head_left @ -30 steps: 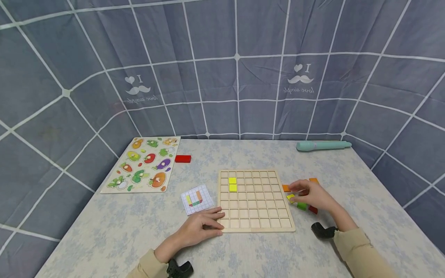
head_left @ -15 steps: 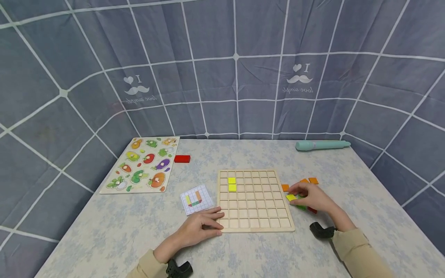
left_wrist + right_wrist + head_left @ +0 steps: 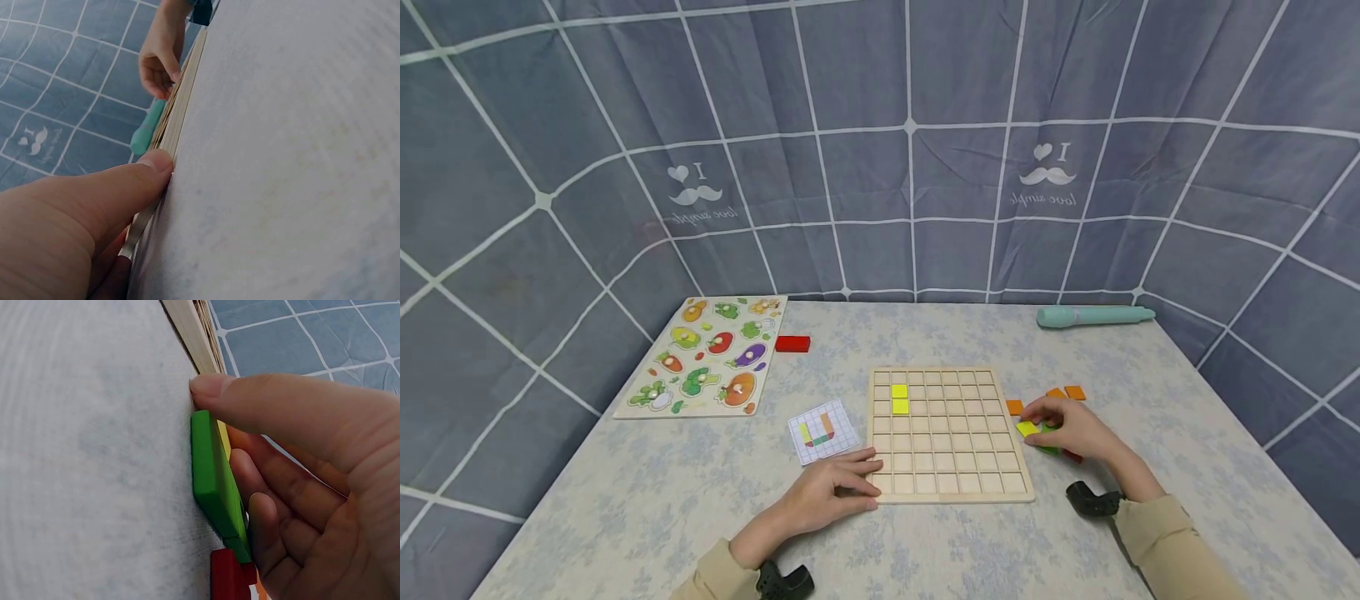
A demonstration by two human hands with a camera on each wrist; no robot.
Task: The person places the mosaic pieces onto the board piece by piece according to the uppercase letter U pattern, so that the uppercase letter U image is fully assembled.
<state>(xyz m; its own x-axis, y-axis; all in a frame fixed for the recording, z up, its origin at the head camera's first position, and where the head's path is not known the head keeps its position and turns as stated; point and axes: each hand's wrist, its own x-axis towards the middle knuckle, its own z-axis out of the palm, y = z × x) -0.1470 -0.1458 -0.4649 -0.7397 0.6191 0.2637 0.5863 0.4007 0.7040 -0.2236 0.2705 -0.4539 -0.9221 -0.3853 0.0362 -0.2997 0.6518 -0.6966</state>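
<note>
"Where is the yellow tile [image 3: 1026, 428]?"

"On the counter [image 3: 940, 550], just beside the right edge of the wooden board [image 3: 951, 498]; the right hand [image 3: 1081, 427] has thumb and forefinger curled about it, seemingly in a light pinch; how firm, one cannot tell."

"And the left hand [image 3: 827, 493]?"

"Its relaxed fingers rest slightly apart on the board's near left corner, thumb against the near edge."

"How would such a tile handle?"

"Likely light, stiff and hard to break; its face looks smooth, so fingers might slip there; two opposite edges seem the better hold, and since it is thin, tipping one edge up could help."

"The board?"

"Probably stiff, and light enough to slide; its frame is the sensible place to steady it; two yellow tiles [image 3: 899, 407] sit in squares towards its far left."

"Room to move?"

"Tight around the right hand; an orange tile [image 3: 1015, 407] lies near on the far side, a green tile [image 3: 206, 456] and a red tile [image 3: 228, 575] crowd the right; the frame makes a low edge to the left, and above the squares the way looks unobstructed; the patterned card [image 3: 846, 414] lies just left of the board."
</note>
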